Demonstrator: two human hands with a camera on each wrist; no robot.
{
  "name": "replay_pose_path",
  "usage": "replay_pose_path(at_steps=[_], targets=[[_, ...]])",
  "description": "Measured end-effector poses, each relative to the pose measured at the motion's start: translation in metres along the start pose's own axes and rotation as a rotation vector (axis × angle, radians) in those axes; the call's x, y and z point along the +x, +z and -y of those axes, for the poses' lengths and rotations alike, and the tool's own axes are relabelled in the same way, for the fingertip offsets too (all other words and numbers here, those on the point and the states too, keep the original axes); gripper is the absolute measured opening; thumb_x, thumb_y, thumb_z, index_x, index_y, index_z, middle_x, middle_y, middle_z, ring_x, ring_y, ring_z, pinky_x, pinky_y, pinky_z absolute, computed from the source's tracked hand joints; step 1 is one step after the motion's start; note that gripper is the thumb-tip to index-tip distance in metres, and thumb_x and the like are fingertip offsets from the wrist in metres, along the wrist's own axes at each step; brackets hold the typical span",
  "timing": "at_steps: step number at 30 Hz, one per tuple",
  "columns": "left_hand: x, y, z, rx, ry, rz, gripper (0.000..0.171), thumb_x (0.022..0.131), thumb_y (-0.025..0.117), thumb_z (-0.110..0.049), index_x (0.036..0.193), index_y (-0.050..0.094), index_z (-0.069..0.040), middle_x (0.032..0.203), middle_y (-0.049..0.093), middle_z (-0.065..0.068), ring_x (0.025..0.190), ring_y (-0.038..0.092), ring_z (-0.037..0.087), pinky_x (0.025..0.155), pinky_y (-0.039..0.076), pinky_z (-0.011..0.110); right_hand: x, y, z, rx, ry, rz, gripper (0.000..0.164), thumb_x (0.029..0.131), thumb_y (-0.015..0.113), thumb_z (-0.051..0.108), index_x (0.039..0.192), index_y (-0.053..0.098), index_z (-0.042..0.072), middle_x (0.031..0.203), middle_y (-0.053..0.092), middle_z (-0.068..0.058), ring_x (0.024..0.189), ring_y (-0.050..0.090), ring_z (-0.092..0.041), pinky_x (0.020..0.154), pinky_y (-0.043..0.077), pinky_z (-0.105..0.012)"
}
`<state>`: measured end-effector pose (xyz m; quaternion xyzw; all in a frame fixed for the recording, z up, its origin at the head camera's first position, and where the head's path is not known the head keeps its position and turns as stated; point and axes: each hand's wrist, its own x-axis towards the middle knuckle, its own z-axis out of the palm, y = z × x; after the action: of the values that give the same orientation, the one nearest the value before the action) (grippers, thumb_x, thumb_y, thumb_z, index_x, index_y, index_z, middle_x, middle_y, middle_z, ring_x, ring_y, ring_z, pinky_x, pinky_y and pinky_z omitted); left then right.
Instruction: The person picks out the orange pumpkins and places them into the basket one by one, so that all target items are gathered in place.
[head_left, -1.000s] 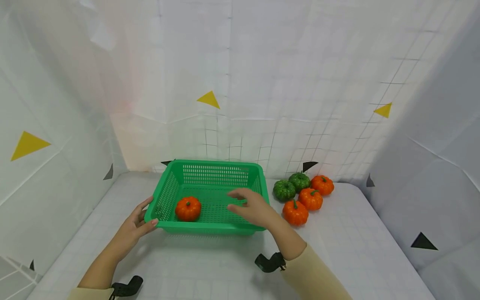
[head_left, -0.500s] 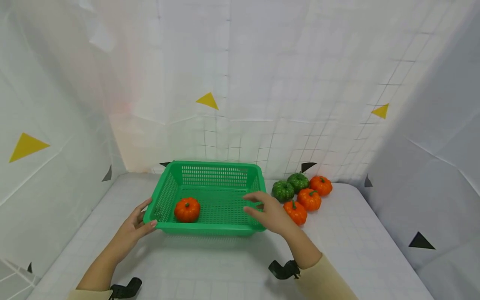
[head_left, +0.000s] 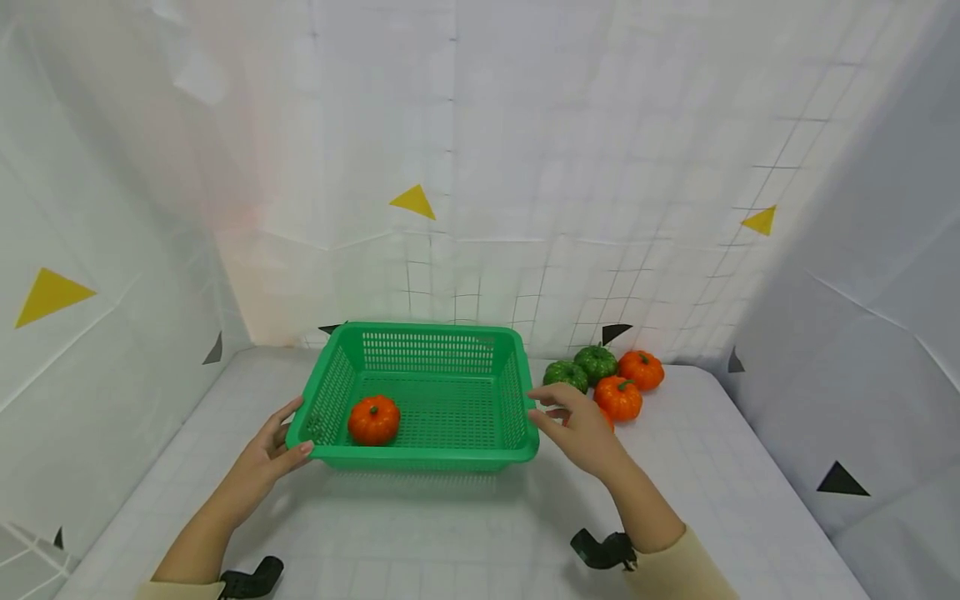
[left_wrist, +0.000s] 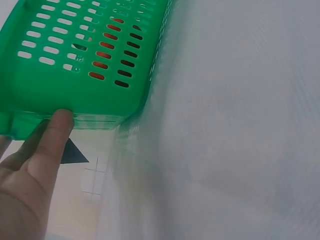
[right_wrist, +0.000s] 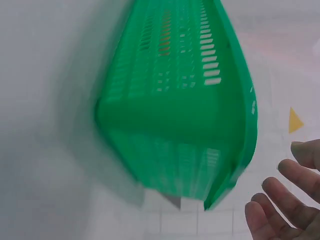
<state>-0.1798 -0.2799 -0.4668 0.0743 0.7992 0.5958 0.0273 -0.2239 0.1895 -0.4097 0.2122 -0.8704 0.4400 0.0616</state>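
Observation:
A green plastic basket (head_left: 420,455) with slotted walls sits on the white table, and one small orange pumpkin (head_left: 373,420) lies in its left part. My left hand (head_left: 262,454) holds the basket's left front corner, thumb at the front rim and fingers along the left side. Just past the right rim, my right hand (head_left: 581,429) hovers with loosely bent, spread fingers and nothing in them. The right wrist view shows its fingertips (right_wrist: 272,185) apart from the basket wall. Behind that hand an orange pumpkin (head_left: 606,419) is mostly hidden.
Right of the basket, two green pumpkins (head_left: 597,365) and two more orange pumpkins (head_left: 618,399) stand grouped near the back of the table (head_left: 450,533). White sheeting (head_left: 525,167) with yellow and black triangles walls in the back and sides.
My right hand has moved right, from over the basket's inside to beyond its right rim, covering most of the nearest orange pumpkin. The left hand and basket stay in place.

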Motion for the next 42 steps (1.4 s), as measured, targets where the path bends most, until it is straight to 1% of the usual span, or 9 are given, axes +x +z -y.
replay_pose_path(at_steps=[5, 8, 10, 12, 15, 21, 25, 34, 42], targets=[[-0.001, 0.000, 0.000, 0.005, 0.002, -0.003, 0.078, 0.102, 0.060, -0.020, 0.162, 0.011, -0.019, 0.146, 0.039, 0.031, 0.110, 0.058, 0.002, 0.089, 0.052, 0.020, -0.011, -0.010, -0.015, -0.051, 0.062, -0.055, 0.028, 0.096, 0.070, 0.022, 0.122, 0.068, 0.012, 0.122, 0.064, -0.006, 0.108, 0.062, -0.029, 0.088, 0.058, -0.043], [-0.001, 0.000, 0.000, -0.003, 0.009, 0.001, 0.077, 0.102, 0.060, -0.019, 0.162, 0.011, -0.018, 0.146, 0.039, 0.031, 0.110, 0.058, 0.003, 0.089, 0.052, 0.020, -0.017, -0.015, -0.025, -0.076, 0.110, -0.075, 0.025, 0.096, 0.070, 0.022, 0.120, 0.069, 0.016, 0.119, 0.064, -0.004, 0.106, 0.062, -0.025, 0.088, 0.058, -0.041], [-0.001, 0.000, 0.000, -0.008, 0.012, 0.003, 0.077, 0.102, 0.060, -0.018, 0.162, 0.011, -0.017, 0.145, 0.039, 0.032, 0.109, 0.059, 0.003, 0.089, 0.052, 0.020, -0.021, -0.018, -0.032, -0.084, 0.129, -0.085, 0.025, 0.096, 0.070, 0.021, 0.120, 0.069, 0.015, 0.118, 0.064, -0.006, 0.106, 0.063, -0.025, 0.088, 0.057, -0.043], [0.000, 0.001, -0.001, -0.009, 0.014, 0.002, 0.077, 0.102, 0.060, -0.018, 0.162, 0.011, -0.017, 0.145, 0.039, 0.032, 0.109, 0.059, 0.002, 0.089, 0.052, 0.021, -0.024, -0.021, -0.038, -0.100, 0.137, -0.098, 0.026, 0.097, 0.069, 0.021, 0.121, 0.068, 0.012, 0.119, 0.065, -0.009, 0.108, 0.062, -0.026, 0.091, 0.056, -0.046], [-0.001, 0.000, 0.000, -0.007, 0.013, 0.000, 0.077, 0.102, 0.060, -0.018, 0.162, 0.011, -0.017, 0.146, 0.038, 0.032, 0.109, 0.059, 0.002, 0.090, 0.052, 0.021, -0.026, -0.025, -0.047, -0.108, 0.153, -0.116, 0.028, 0.097, 0.069, 0.019, 0.123, 0.067, 0.008, 0.119, 0.066, -0.013, 0.108, 0.062, -0.030, 0.091, 0.055, -0.049], [0.000, 0.000, 0.001, -0.012, 0.018, 0.000, 0.077, 0.102, 0.060, -0.018, 0.162, 0.011, -0.018, 0.148, 0.037, 0.031, 0.113, 0.058, 0.005, 0.090, 0.053, 0.022, -0.032, -0.032, -0.064, -0.108, 0.199, -0.153, 0.030, 0.097, 0.068, 0.017, 0.124, 0.066, 0.004, 0.121, 0.065, -0.015, 0.111, 0.061, -0.033, 0.092, 0.054, -0.049], [0.000, 0.000, 0.002, -0.006, 0.023, 0.001, 0.077, 0.102, 0.060, -0.019, 0.162, 0.011, -0.018, 0.147, 0.038, 0.031, 0.113, 0.058, 0.005, 0.090, 0.052, 0.021, -0.036, -0.035, -0.075, -0.121, 0.216, -0.165, 0.031, 0.098, 0.067, 0.017, 0.125, 0.065, 0.003, 0.123, 0.064, -0.016, 0.111, 0.060, -0.033, 0.093, 0.054, -0.049], [0.001, 0.000, 0.003, 0.006, 0.026, -0.003, 0.077, 0.102, 0.060, -0.019, 0.162, 0.012, -0.019, 0.149, 0.035, 0.031, 0.115, 0.057, 0.007, 0.090, 0.052, 0.021, -0.040, -0.037, -0.093, -0.138, 0.290, -0.162, 0.036, 0.098, 0.066, 0.019, 0.130, 0.061, 0.001, 0.128, 0.059, -0.019, 0.116, 0.057, -0.035, 0.094, 0.054, -0.050], [0.001, 0.000, 0.003, 0.007, 0.028, -0.009, 0.077, 0.102, 0.060, -0.018, 0.162, 0.012, -0.018, 0.148, 0.037, 0.031, 0.115, 0.058, 0.008, 0.089, 0.052, 0.020, -0.037, -0.036, -0.101, -0.148, 0.311, -0.146, 0.041, 0.096, 0.070, 0.017, 0.130, 0.059, -0.004, 0.128, 0.056, -0.024, 0.115, 0.056, -0.040, 0.094, 0.053, -0.051]])
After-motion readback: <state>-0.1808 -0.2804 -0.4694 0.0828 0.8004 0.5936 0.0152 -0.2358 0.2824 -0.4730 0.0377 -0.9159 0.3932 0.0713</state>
